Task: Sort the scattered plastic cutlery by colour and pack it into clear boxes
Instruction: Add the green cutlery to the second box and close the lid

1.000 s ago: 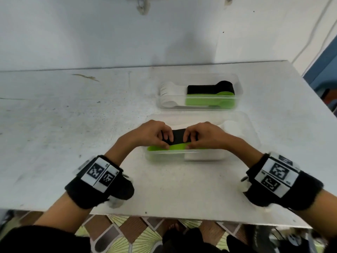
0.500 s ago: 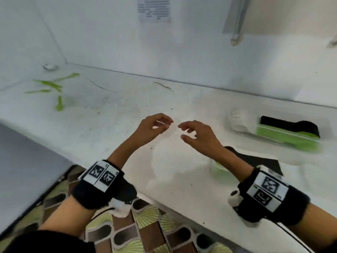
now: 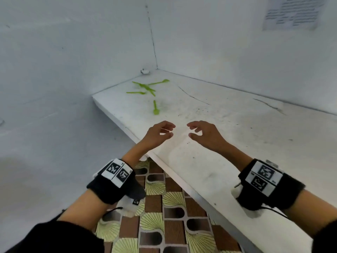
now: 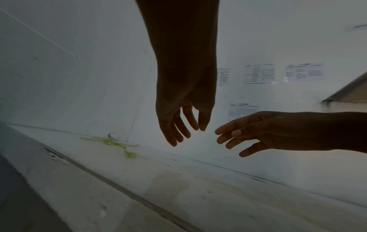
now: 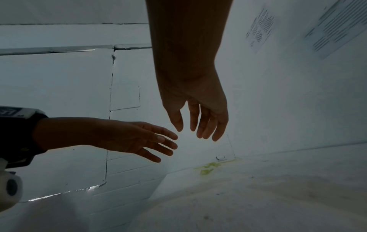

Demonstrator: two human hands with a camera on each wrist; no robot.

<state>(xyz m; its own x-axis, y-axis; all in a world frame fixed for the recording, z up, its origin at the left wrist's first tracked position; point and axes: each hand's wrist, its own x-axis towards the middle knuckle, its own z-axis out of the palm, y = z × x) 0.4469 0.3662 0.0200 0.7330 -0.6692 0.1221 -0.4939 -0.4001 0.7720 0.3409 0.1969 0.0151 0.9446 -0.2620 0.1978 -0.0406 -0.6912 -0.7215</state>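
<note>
Several green plastic cutlery pieces lie scattered at the far left corner of the white table, with one green spoon a little nearer. They show again as a green cluster in the left wrist view and a faint green patch in the right wrist view. My left hand and right hand hover side by side above the table, short of the cutlery, fingers loosely spread and empty. No clear box is in view.
Two white walls meet at the corner behind the cutlery. A small white fitting sits in that corner. The table's front edge runs diagonally, with patterned floor tiles below. Printed sheets hang on the right wall.
Both hands let go of the cutlery in the clear box and lifted away. The view swung left, so the boxes left the picture and the green cutlery came closer.
</note>
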